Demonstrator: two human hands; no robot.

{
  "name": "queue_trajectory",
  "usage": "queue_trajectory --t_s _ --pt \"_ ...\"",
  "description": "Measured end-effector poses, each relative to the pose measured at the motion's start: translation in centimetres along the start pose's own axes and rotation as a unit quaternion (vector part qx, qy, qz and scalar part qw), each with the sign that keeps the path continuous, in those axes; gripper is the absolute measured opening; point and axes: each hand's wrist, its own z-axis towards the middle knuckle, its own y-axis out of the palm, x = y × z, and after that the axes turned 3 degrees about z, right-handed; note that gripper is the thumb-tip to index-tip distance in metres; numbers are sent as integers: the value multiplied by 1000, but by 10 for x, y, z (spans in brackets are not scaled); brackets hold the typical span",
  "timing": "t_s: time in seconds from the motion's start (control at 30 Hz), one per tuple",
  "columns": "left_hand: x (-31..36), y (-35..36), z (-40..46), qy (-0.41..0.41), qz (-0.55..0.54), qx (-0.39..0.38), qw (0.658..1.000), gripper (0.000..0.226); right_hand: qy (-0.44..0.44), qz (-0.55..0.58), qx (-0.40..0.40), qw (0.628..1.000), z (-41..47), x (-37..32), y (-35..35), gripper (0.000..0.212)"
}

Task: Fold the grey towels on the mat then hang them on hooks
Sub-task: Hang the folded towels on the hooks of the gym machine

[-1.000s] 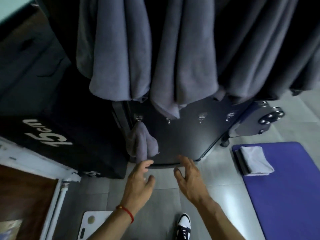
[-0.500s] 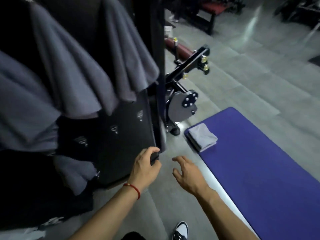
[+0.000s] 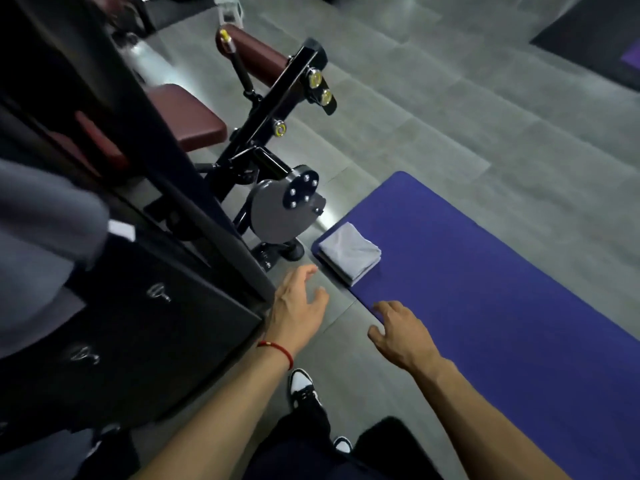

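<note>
A: Turning away from the rack, the view has swung round to the purple mat (image 3: 485, 306); a second ago it faced the hung towels.

B: So that hanging looks finished?

A: I'd judge so. A grey towel (image 3: 45, 230) hangs at the left edge, above bare hooks (image 3: 157, 292) on the black panel.

B: And the hands?

A: Both empty, fingers loosely spread. The left hand (image 3: 299, 306) has let go of the panel's corner it held half a second back; the right hand (image 3: 401, 334) hovers over the mat's near edge.

B: What's next?

A: Probably the folded stack of towels (image 3: 349, 252) on the mat's corner, just ahead of both hands.
</note>
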Motion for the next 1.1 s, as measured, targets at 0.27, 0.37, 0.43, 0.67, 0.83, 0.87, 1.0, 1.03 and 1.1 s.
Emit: queue_trajectory --t_s 0.27,0.37,0.43,0.67,0.83,0.87,1.0,1.03,1.1 --pt "3 60 124 -92 18 -33 995 40 28 -5 -58 998 134 53 -20 45" --pt "-3 86 172 -117 30 -27 992 41 13 -31 -121 992 213 80 -16 42" --pt "-10 105 205 -130 20 -18 991 41 6 -56 -155 986 263 95 -8 42" --pt "-80 183 307 -261 -91 67 959 38 -49 -108 -201 972 437 129 60 44" --pt "-170 248 365 -279 -115 49 952 41 -96 -143 -226 959 559 140 151 50" --pt "-190 259 375 -278 -111 42 953 41 -107 -148 -221 958 582 140 167 53" --pt "-255 291 409 -286 -129 53 948 43 -174 -164 -167 956 654 131 216 58" --pt "-270 298 415 -288 -132 58 947 42 -187 -168 -147 957 670 128 225 57" --pt "-291 309 424 -289 -134 63 946 44 -196 -192 -126 953 698 126 244 57"
